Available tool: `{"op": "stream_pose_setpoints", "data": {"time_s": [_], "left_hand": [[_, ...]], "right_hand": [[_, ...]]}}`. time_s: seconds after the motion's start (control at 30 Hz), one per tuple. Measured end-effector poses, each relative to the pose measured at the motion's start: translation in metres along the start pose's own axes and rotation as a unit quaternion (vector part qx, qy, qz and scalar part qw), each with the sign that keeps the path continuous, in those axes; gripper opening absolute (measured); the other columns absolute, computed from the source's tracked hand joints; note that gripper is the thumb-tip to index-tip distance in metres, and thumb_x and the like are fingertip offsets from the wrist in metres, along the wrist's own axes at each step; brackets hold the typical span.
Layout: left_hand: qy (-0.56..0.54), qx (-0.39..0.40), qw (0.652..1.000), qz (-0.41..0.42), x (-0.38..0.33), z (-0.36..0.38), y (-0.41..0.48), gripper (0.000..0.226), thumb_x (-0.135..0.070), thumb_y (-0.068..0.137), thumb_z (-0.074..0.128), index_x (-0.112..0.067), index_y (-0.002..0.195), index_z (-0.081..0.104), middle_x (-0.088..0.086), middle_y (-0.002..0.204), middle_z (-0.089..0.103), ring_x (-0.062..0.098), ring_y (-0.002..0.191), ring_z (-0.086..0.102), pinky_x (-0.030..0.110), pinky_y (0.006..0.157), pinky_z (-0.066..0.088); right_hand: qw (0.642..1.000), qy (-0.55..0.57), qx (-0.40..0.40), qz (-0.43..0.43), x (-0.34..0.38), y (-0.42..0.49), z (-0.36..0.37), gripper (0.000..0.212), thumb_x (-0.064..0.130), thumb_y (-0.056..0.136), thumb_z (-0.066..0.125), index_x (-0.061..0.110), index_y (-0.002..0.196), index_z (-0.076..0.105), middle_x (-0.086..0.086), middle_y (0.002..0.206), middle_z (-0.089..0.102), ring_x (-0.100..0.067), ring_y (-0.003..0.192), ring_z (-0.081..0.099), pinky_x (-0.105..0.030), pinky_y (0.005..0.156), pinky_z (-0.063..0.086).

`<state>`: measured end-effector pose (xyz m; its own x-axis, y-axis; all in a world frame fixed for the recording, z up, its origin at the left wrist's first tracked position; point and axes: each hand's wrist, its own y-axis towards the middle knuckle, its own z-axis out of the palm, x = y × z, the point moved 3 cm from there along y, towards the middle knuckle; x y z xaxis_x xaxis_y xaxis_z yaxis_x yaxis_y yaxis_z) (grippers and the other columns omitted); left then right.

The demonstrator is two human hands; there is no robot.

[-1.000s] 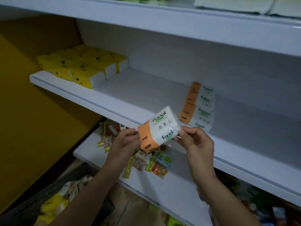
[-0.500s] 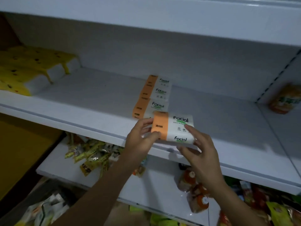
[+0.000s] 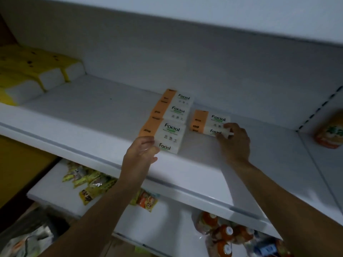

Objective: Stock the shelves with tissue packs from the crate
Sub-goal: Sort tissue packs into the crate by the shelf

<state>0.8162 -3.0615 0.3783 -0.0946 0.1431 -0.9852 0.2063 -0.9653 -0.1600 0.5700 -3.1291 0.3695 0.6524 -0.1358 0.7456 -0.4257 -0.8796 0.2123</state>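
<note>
Three orange-and-white "Facial" tissue packs [image 3: 168, 133] lie in a row running front to back on the white middle shelf [image 3: 92, 115]. A fourth pack of the same kind [image 3: 207, 121] lies flat just to the right of that row. My right hand [image 3: 234, 140] pinches this pack's front right corner. My left hand [image 3: 140, 153] rests with relaxed fingers against the front left corner of the nearest pack in the row. A dark crate [image 3: 27, 238] shows partly at the bottom left, its contents blurred.
Yellow tissue packs [image 3: 37, 71] fill the shelf's left end. An orange packet [image 3: 328, 130] sits beyond the divider on the right. The lower shelf [image 3: 167, 219] holds snack packets [image 3: 89, 182] and orange-capped items [image 3: 224, 232]. Another shelf hangs close overhead.
The pack held in both hands has gone onto the shelf, right of the row. My left hand let go and moved to the row's front pack. The view shifted right.
</note>
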Motion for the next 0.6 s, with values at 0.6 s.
{"op": "stream_pose_setpoints", "data": {"time_s": [0.6], "left_hand": [[0.062, 0.000, 0.998, 0.033, -0.002, 0.005, 0.007, 0.031, -0.019, 0.071, 0.064, -0.017, 0.102, 0.061, -0.005, 0.097, 0.064, 0.018, 0.096, 0.061, 0.046, 0.097, 0.048]], "right_hand": [[0.997, 0.062, 0.033, 0.035, -0.004, 0.056, 0.024, 0.050, 0.003, 0.084, 0.060, 0.008, 0.129, 0.042, -0.016, 0.128, 0.046, -0.024, 0.102, 0.057, -0.020, 0.075, 0.036]]}}
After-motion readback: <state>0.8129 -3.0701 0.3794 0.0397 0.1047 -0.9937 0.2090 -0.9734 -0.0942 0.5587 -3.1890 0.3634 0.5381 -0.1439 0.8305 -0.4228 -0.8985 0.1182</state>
